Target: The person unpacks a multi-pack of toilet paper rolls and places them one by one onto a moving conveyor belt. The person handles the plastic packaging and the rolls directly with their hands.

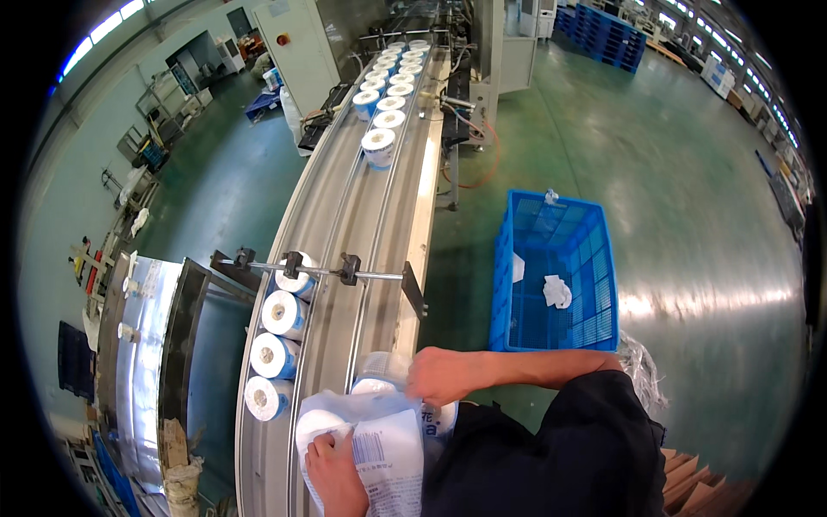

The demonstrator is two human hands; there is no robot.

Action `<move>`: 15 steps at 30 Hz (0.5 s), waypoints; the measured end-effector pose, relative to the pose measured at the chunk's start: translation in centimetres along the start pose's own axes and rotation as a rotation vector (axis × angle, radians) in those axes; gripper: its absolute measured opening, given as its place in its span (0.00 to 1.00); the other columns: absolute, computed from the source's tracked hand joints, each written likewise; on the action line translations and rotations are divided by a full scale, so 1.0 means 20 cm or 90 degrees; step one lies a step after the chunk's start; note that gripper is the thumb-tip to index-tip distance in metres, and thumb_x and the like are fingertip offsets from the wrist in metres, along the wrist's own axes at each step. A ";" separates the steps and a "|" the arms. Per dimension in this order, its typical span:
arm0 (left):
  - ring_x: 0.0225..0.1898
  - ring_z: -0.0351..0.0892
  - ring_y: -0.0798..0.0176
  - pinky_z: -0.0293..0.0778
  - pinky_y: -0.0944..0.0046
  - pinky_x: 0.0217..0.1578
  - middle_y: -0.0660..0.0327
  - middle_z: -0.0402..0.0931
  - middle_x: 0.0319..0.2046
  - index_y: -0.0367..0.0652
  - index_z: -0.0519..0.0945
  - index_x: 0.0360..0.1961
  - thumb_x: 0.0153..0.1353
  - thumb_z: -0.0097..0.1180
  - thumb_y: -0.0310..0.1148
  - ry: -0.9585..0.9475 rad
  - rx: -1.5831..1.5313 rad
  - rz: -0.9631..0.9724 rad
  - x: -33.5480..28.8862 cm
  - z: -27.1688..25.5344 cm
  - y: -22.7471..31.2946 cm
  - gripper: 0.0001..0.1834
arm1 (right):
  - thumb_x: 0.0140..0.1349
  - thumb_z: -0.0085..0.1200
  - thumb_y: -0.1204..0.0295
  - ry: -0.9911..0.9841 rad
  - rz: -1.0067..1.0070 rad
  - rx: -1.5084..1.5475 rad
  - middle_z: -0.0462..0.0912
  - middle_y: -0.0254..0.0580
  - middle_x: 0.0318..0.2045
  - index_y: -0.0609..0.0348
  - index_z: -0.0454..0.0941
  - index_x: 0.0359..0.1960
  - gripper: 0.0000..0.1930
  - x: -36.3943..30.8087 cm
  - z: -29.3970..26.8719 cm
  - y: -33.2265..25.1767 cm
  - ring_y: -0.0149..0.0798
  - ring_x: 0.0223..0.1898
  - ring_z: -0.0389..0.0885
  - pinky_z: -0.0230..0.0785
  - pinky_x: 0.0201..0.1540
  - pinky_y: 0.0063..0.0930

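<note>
A clear and white plastic bag [392, 470] with printing lies at the near end of the conveyor, with a white paper roll [319, 424] showing at its mouth. My left hand [334, 474] rests on the bag's left side, its fingers curled on the film near that roll. Closed in a fist, my right hand [441, 376] pinches the far right edge of the bag. Other wrapped rolls show partly under and beside the right hand. Along the conveyor's left lane, several rolls in blue-and-white wrap [277, 357] stand in a row just beyond my left hand.
The conveyor [336, 224] runs away to a machine, with more rolls [379, 146] in two lanes at its far end. A metal crossbar [370, 275] spans it. Right of it, a blue plastic crate [613, 284] holds white scraps. A metal chute [146, 345] stands left.
</note>
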State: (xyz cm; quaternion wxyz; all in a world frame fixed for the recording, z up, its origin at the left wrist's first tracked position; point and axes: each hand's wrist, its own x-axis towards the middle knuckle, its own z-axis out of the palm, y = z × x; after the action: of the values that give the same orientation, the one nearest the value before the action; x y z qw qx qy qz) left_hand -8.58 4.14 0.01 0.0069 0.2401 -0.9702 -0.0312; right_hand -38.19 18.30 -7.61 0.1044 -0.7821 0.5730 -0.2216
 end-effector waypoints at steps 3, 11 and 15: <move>0.50 0.78 0.44 0.75 0.49 0.52 0.52 0.76 0.46 0.46 0.90 0.53 0.45 0.76 0.29 0.021 -0.028 0.038 0.08 -0.07 0.04 0.28 | 0.54 0.58 0.71 0.068 0.049 -0.055 0.83 0.49 0.25 0.58 0.80 0.25 0.04 0.01 -0.11 0.07 0.58 0.32 0.84 0.75 0.37 0.51; 0.54 0.78 0.41 0.75 0.44 0.54 0.49 0.77 0.52 0.51 0.90 0.53 0.46 0.79 0.38 0.064 -0.123 0.119 0.12 -0.22 0.21 0.28 | 0.56 0.57 0.73 0.074 0.156 -0.024 0.81 0.44 0.28 0.57 0.79 0.30 0.02 -0.14 -0.15 0.16 0.54 0.37 0.84 0.76 0.43 0.50; 0.58 0.78 0.37 0.75 0.40 0.58 0.42 0.79 0.58 0.49 0.89 0.59 0.54 0.79 0.41 0.035 -0.166 0.163 0.09 -0.25 0.22 0.29 | 0.56 0.55 0.75 0.100 0.198 0.031 0.83 0.49 0.30 0.59 0.80 0.30 0.03 -0.18 -0.10 0.12 0.59 0.39 0.85 0.77 0.43 0.55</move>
State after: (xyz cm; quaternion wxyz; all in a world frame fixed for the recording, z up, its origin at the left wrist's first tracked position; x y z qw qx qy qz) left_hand -12.11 6.80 5.19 0.0681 0.1125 -0.9800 -0.1491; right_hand -42.07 21.16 -7.64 0.1109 -0.6616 0.6879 -0.2771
